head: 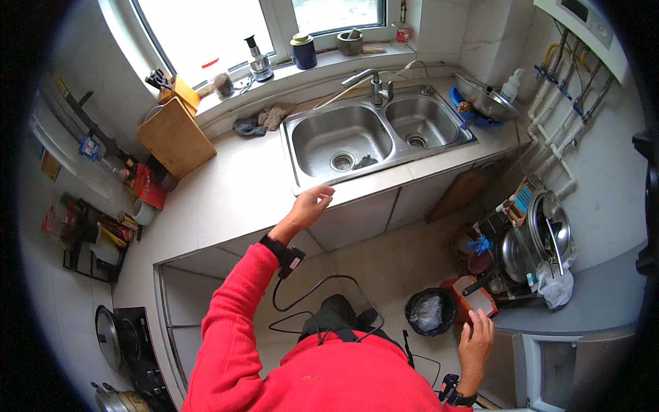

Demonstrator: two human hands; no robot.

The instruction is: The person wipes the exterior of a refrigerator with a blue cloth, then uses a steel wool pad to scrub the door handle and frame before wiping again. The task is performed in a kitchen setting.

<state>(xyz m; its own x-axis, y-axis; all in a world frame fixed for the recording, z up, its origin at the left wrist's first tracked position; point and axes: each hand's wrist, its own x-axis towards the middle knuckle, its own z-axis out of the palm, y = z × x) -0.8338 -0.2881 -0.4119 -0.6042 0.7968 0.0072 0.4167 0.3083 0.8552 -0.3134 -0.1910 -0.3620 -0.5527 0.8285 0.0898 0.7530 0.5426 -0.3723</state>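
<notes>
In the head view, my left hand (307, 207) hovers near the front edge of the counter (242, 190), just below the sink's left corner. Its fingers are loosely bent and hold nothing. My right hand (475, 337) is at the lower right with fingers spread and nothing in it, nearest an orange-red box (464, 309) and a black-lined waste bin (430, 311). Ahead lies a stainless steel double-bowl sink (334, 135). A dark scrubber (365, 161) rests by the drain in its larger bowl. The faucet (378, 87) stands behind the bowls.
Left are a wooden cutting board (177, 136), a knife block (181, 94) and a black cooktop (149, 340). Cloths (260, 122) lie left of the sink. A colander (481, 98) sits in a blue basin (455, 95). Stacked pans (515, 255) stand right; a cable (329, 278) hangs before me.
</notes>
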